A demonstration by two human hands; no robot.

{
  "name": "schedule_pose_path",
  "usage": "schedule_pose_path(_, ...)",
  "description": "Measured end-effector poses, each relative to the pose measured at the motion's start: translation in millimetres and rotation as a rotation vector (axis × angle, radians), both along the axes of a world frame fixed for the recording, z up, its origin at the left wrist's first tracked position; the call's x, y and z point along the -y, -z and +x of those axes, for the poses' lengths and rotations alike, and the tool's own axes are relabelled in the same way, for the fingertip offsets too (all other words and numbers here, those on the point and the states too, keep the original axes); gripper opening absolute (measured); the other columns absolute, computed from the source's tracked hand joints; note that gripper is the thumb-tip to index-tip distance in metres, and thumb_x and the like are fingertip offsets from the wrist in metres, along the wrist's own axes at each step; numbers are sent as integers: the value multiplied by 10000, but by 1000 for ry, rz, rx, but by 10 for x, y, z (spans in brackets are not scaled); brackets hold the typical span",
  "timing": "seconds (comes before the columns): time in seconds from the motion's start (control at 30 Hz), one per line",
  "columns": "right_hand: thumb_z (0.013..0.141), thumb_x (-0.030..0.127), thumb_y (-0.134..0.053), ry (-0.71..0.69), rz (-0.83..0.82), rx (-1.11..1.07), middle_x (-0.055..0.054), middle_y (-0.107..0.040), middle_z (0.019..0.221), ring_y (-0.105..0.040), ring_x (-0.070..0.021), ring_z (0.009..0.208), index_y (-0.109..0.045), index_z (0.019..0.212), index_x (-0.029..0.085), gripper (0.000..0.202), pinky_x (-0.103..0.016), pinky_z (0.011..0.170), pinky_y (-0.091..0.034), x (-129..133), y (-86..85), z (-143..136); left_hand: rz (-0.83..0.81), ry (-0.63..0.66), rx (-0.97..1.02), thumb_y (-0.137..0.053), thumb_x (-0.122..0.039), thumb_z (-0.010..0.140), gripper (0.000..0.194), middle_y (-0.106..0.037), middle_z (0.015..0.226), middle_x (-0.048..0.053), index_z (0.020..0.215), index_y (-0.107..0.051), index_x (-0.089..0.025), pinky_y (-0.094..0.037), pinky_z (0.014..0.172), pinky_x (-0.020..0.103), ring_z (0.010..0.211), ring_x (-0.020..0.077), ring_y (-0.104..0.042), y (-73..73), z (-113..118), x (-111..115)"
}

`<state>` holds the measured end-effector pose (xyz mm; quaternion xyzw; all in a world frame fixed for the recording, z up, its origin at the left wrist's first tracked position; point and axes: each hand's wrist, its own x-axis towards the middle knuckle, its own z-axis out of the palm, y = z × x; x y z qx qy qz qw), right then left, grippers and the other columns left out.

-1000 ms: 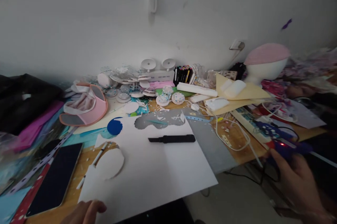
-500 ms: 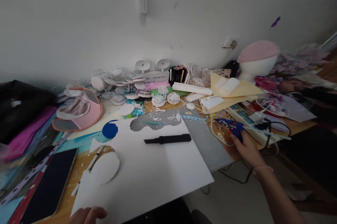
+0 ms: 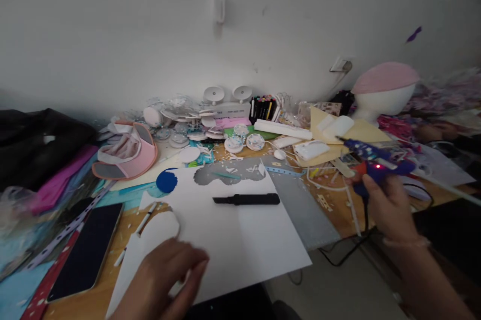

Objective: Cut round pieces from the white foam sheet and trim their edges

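Observation:
In my right hand [image 3: 393, 210] is a blue hot glue gun [image 3: 376, 162] with a glowing red light, raised above the table's right side. Its nozzle points left and its cord hangs below. My left hand [image 3: 165, 280] is over the lower left of a white sheet [image 3: 240, 240], fingers curled in and thumb close to them. Whether anything is inside the curl is hidden. Just beyond that hand lies a white disc [image 3: 161, 227]. A black utility knife [image 3: 246, 199] rests on the sheet, and a blue disc [image 3: 166, 181] is at its upper left edge.
A dark phone [image 3: 86, 252] and a pink visor cap [image 3: 130, 154] lie left. Decorated white discs [image 3: 255, 141], markers [image 3: 263, 108] and a white power bank [image 3: 311, 149] sit toward the wall. A head form [image 3: 383, 89] stands right; another person's hands [image 3: 436, 131] are beyond.
My right hand has lifted the glue gun off the table's right side, up and toward me. The left hand has moved up and right from the near edge over the sheet. The view has shifted slightly.

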<state>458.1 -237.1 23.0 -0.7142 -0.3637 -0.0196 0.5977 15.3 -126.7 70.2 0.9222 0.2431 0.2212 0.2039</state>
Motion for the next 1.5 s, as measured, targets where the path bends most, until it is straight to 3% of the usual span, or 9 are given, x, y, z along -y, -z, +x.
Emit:
schedule_pose_path(0.13, 741, 399, -692, -225, 276, -105, 20, -564, 764, -598, -159, 695, -548, 934, 236, 292, -400, 831, -500, -309, -630, -168, -61, 234, -65, -583, -257, 829, 468, -584, 1201, 99, 1277, -450, -219, -532, 725, 329, 829, 183, -640, -190, 1018, -472)
schedule_pose_path(0.3, 794, 273, -674, -490, 422, -171, 28, -569, 748, -587, -129, 721, -555, 905, 221, 170, -372, 851, -497, -539, -1095, -504, -247, 293, 57, -806, -305, 598, 1065, -205, 1541, 183, 1468, -196, -229, -483, 902, 436, 1278, 333, -435, 9, 2431, -939)
schedule_pose_path(0.37, 818, 261, -652, -552, 446, -181, 32, -567, 753, -602, -137, 758, -549, 899, 228, 135, -402, 885, -493, -553, -1196, -606, -274, 298, 61, -801, -266, 600, 956, -319, 1498, 173, 1427, -324, -224, -467, 916, 442, 1269, 331, -449, 81, 2823, -1038)
schedule_pose_path(0.5, 845, 241, -622, -558, 424, -169, 28, -596, 809, -625, -149, 871, -562, 954, 250, 125, -435, 947, -478, -470, -1260, -638, -381, 279, 83, -666, -267, 785, 148, -699, 864, 83, 830, -670, -126, -503, 799, 382, 824, 215, -659, 78, 3184, -1275)
schedule_pose_path(0.63, 806, 311, -658, -293, 340, -144, -16, -643, 1027, -614, -188, 1016, -580, 1062, 255, 274, -470, 1039, -409, -308, -1096, -489, -502, 180, 257, -441, -326, 947, 395, -655, 661, 43, 638, -588, -129, -513, 697, 292, 634, 123, -621, -186, 3145, -1667)
schedule_pose_path(0.8, 770, 445, -662, 28, 170, -69, -68, -638, 1107, -579, -253, 1104, -589, 1073, 242, 372, -442, 1053, -396, -65, -630, -254, -574, 126, 498, -297, -217, 990, 356, -671, 794, 46, 718, -513, -138, -504, 805, 235, 778, 72, -646, -874, 2984, -2103)
schedule_pose_path(1.07, 830, 531, -503, 22, -377, 61, -83, -648, 1005, -618, -293, 964, -556, 1073, 216, 402, -454, 881, -508, 275, 546, 6, -567, 113, 660, -351, -121, 967, 206, -665, 930, 17, 801, -471, -148, -463, 891, 203, 852, 12, -578, -1797, 2777, -2448)
schedule_pose_path(1.23, 838, 515, -462, 131, -467, 267, -126, -647, 965, -618, -302, 929, -560, 1025, 182, 394, -456, 860, -490, 343, 962, 151, -480, 92, 648, -388, -76, 933, 115, -624, 1060, 71, 958, -478, -8, -398, 933, 238, 970, 34, -551, -1936, 2393, -2615)
schedule_pose_path(1.5, 846, 525, -434, 167, -536, 276, -138, -646, 901, -633, -323, 881, -553, 1014, 157, 422, -461, 770, -506, 501, 986, 338, -445, -22, 626, -363, -73, 915, 211, -614, 1083, 75, 1059, -450, 55, -380, 919, 258, 1022, 65, -538, -1781, 1752, -2769)
